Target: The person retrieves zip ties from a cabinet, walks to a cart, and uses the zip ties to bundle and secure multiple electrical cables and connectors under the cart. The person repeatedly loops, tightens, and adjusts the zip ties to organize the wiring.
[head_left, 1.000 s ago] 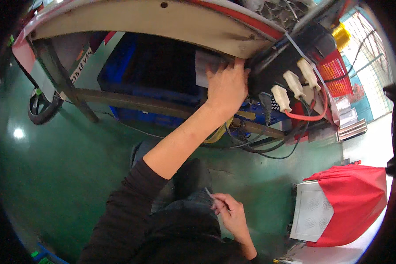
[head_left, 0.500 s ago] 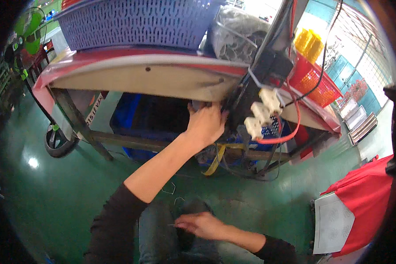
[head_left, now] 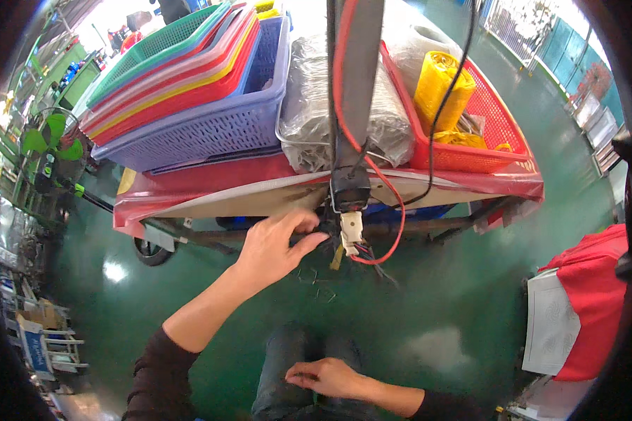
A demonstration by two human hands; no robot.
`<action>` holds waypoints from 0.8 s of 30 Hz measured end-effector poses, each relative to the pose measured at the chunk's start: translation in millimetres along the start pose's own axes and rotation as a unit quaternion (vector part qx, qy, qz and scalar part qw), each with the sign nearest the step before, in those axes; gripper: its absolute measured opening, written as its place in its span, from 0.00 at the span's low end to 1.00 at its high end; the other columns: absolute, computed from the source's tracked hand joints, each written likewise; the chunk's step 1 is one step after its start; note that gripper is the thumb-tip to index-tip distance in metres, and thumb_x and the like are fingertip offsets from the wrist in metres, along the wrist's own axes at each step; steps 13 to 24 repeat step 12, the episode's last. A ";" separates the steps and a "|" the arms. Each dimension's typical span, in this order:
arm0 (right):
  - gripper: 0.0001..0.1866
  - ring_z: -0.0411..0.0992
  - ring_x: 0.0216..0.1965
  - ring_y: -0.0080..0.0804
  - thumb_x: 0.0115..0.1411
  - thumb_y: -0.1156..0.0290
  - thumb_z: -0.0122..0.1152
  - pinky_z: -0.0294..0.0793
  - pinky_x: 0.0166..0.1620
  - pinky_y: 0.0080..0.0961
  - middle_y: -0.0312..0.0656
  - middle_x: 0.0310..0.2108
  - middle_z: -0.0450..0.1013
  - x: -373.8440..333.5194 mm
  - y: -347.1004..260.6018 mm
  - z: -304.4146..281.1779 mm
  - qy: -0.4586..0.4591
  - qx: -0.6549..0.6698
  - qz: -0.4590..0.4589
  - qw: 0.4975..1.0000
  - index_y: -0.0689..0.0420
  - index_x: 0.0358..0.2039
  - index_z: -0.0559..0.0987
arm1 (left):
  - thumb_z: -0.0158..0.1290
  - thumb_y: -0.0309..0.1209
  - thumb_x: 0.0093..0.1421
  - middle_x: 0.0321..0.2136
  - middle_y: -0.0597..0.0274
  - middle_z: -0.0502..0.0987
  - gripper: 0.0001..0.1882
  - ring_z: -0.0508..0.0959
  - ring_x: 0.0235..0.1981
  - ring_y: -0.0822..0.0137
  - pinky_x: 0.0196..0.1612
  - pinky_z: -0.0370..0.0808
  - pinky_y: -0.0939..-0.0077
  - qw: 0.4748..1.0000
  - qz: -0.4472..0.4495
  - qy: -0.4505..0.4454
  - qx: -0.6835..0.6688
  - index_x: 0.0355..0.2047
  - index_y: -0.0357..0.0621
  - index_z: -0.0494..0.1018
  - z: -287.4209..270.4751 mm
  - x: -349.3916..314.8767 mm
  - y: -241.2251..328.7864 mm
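Observation:
My left hand (head_left: pixel 274 245) is raised at the table's front edge, thumb and fingers apart around a gap. Its fingertips point toward the dark upright post (head_left: pixel 349 168), beside a white cable connector (head_left: pixel 351 231) and a red cable (head_left: pixel 402 224). I see nothing held in it, though the fingertips blur into the dark post. Over my thighs, my right hand (head_left: pixel 330 377) is closed, its fingers curled in and pressed together. Whatever lies between those fingertips is too small or hidden to make out.
On the red-covered table (head_left: pixel 225 179) stand a purple basket (head_left: pixel 196 133) with stacked colourful baskets, a plastic-wrapped bundle (head_left: pixel 305 105), and a red basket (head_left: pixel 502 119) holding a yellow roll (head_left: pixel 442 91). A fan (head_left: pixel 49 140) stands left. A red cloth (head_left: pixel 597 295) hangs at right.
My view has risen and turned, showing more of the tabletop. My left hand has come away from under the table edge, its thumb now spread. The right hand stays low, over my lap.

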State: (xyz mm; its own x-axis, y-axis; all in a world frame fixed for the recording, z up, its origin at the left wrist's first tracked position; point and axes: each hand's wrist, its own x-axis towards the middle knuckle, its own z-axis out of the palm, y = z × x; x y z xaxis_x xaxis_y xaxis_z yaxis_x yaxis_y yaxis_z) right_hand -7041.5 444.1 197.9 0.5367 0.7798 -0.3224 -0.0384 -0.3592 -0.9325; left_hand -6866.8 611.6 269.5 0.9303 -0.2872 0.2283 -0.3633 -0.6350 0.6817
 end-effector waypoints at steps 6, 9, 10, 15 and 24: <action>0.12 0.75 0.27 0.39 0.58 0.58 0.56 0.73 0.32 0.31 0.41 0.27 0.76 -68.0 -53.2 -17.6 0.142 0.078 0.051 0.985 0.48 0.39 0.78 | 0.60 0.48 0.47 0.21 0.61 0.74 0.23 0.76 0.30 0.57 0.34 0.69 0.61 0.985 -0.035 0.061 0.155 0.30 0.41 0.68 14.1 42.1 35.2; 0.12 0.73 0.23 0.32 0.58 0.61 0.58 0.72 0.31 0.27 0.40 0.25 0.76 -108.3 -72.2 -25.3 0.202 0.153 0.121 0.960 0.51 0.39 0.79 | 0.60 0.48 0.46 0.22 0.65 0.74 0.23 0.75 0.30 0.59 0.36 0.67 0.61 0.969 -0.059 0.050 0.234 0.29 0.41 0.69 16.9 45.8 36.5; 0.12 0.73 0.23 0.30 0.58 0.61 0.58 0.72 0.31 0.26 0.40 0.25 0.76 -121.8 -76.4 -27.4 0.224 0.165 0.137 0.951 0.51 0.39 0.79 | 0.60 0.49 0.46 0.21 0.66 0.74 0.24 0.75 0.31 0.60 0.38 0.66 0.60 0.967 -0.065 0.061 0.239 0.30 0.42 0.69 19.0 44.6 37.0; 0.13 0.74 0.25 0.28 0.58 0.62 0.59 0.73 0.33 0.25 0.39 0.26 0.77 -145.2 -80.5 -33.7 0.253 0.191 0.182 0.931 0.54 0.40 0.78 | 0.62 0.52 0.44 0.23 0.60 0.76 0.25 0.76 0.30 0.57 0.40 0.66 0.57 0.953 -0.075 0.090 0.279 0.26 0.43 0.70 24.4 40.5 38.4; 0.13 0.74 0.25 0.28 0.58 0.62 0.59 0.73 0.33 0.25 0.39 0.26 0.77 -145.2 -80.5 -33.7 0.253 0.191 0.182 0.931 0.54 0.40 0.78 | 0.62 0.52 0.44 0.23 0.60 0.76 0.25 0.76 0.30 0.57 0.40 0.66 0.57 0.953 -0.075 0.090 0.279 0.26 0.43 0.70 24.4 40.5 38.4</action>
